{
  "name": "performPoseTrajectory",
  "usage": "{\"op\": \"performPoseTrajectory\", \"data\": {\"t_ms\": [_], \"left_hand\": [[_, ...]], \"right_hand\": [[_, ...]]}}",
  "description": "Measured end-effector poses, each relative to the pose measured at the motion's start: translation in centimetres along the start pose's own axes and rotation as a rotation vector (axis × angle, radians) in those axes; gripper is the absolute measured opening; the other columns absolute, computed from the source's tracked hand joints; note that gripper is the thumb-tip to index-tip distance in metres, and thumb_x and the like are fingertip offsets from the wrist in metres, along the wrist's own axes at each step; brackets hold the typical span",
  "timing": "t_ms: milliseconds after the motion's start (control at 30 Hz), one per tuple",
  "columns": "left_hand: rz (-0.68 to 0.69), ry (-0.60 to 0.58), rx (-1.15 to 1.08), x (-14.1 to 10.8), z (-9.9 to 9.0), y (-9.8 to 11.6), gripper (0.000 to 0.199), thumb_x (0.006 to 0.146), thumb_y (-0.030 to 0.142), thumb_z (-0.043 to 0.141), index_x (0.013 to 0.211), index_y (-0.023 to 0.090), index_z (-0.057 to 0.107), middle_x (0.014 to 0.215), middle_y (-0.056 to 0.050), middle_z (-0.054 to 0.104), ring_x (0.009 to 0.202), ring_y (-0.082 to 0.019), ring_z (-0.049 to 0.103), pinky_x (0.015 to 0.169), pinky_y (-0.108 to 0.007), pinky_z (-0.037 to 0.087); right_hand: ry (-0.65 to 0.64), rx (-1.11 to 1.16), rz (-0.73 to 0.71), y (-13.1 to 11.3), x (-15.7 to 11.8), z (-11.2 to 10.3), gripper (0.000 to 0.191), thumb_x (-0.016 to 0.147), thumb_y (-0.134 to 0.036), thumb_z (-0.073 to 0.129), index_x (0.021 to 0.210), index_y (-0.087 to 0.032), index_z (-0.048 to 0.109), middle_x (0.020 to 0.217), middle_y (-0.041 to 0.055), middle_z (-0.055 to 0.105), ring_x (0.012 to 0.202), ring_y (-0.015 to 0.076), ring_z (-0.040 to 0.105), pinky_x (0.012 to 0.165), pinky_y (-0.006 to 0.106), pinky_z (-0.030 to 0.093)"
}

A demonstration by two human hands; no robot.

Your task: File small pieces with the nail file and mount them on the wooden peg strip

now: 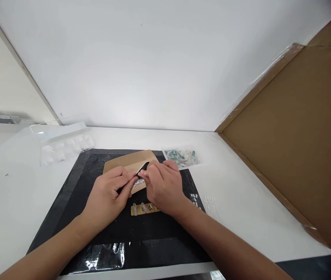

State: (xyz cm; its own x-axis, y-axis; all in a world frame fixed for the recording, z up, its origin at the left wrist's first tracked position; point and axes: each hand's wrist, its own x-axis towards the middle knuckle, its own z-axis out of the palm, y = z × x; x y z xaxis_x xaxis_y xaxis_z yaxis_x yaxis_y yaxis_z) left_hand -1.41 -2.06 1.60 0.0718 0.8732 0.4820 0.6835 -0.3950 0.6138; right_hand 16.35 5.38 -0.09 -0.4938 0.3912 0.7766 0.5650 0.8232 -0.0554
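My left hand (105,196) pinches one end of a small black strip with a white edge (143,167) between thumb and fingers. Closed at the strip's other end, my right hand (165,188) has its fingertips pressed against it, touching the left fingertips. Just behind them lies a brown cardboard piece (124,160), with small shiny bits on it partly hidden by my fingers. Below the hands, a narrow tan strip (140,210) bears a few clear, nail-shaped pieces and a shiny round bit. Its right end is hidden by my right hand.
A black mat (130,237) covers the middle of the white table (238,202). At the back right lies a clear bag of green and white pieces (181,156); at the left, clear packaging with white pads (66,148). Small white tabs (194,199) lie right. A cardboard panel (293,140) stands beyond.
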Motion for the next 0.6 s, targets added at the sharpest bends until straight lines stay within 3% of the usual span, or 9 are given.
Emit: {"op": "performPoseTrajectory", "data": {"t_ms": [100, 233, 333, 467, 600], "left_hand": [[0.017, 0.023, 0.018, -0.1, 0.15, -0.02, 0.035, 0.103, 0.026, 0.057, 0.07, 0.019, 0.067, 0.068, 0.0, 0.058, 0.063, -0.013, 0.058, 0.065, -0.027, 0.048], [0.044, 0.017, 0.009, -0.23, 0.26, -0.05, 0.032, 0.102, 0.021, 0.059, 0.072, 0.018, 0.068, 0.07, 0.001, 0.059, 0.064, -0.011, 0.058, 0.064, -0.025, 0.046], [0.034, 0.021, 0.001, -0.22, 0.22, -0.03, 0.031, 0.102, 0.02, 0.059, 0.073, 0.018, 0.069, 0.07, 0.001, 0.058, 0.064, -0.011, 0.058, 0.065, -0.025, 0.046], [0.046, 0.024, -0.013, 0.01, -0.03, -0.16, 0.028, 0.101, 0.02, 0.061, 0.076, 0.017, 0.072, 0.072, 0.0, 0.06, 0.066, -0.011, 0.059, 0.065, -0.024, 0.047], [0.024, 0.06, -0.038, 0.41, -0.31, -0.47, 0.031, 0.1, 0.022, 0.064, 0.07, 0.017, 0.071, 0.07, 0.0, 0.061, 0.067, -0.011, 0.061, 0.066, -0.025, 0.047]], "right_hand": [[0.025, -0.032, 0.065, 0.09, -0.02, 0.06, 0.03, 0.105, -0.02, 0.051, 0.079, -0.024, 0.038, 0.07, -0.0006, 0.057, 0.061, 0.0164, 0.047, 0.071, 0.037, 0.031], [0.034, -0.005, -0.001, 0.19, -0.05, 0.16, 0.03, 0.104, -0.018, 0.052, 0.078, -0.023, 0.039, 0.067, -0.0024, 0.055, 0.06, 0.0147, 0.046, 0.07, 0.035, 0.03], [0.077, -0.02, 0.054, 0.13, -0.05, 0.08, 0.029, 0.104, -0.018, 0.055, 0.078, -0.023, 0.04, 0.067, -0.0027, 0.056, 0.06, 0.0138, 0.048, 0.072, 0.035, 0.031], [0.014, 0.018, -0.011, -0.14, -0.07, -0.05, 0.028, 0.104, -0.018, 0.052, 0.078, -0.022, 0.04, 0.069, -0.0016, 0.058, 0.06, 0.014, 0.048, 0.071, 0.035, 0.031], [0.099, -0.022, 0.089, -0.1, -0.03, -0.03, 0.028, 0.105, -0.02, 0.055, 0.08, -0.022, 0.042, 0.069, -0.003, 0.059, 0.06, 0.0132, 0.05, 0.074, 0.036, 0.03]]}}
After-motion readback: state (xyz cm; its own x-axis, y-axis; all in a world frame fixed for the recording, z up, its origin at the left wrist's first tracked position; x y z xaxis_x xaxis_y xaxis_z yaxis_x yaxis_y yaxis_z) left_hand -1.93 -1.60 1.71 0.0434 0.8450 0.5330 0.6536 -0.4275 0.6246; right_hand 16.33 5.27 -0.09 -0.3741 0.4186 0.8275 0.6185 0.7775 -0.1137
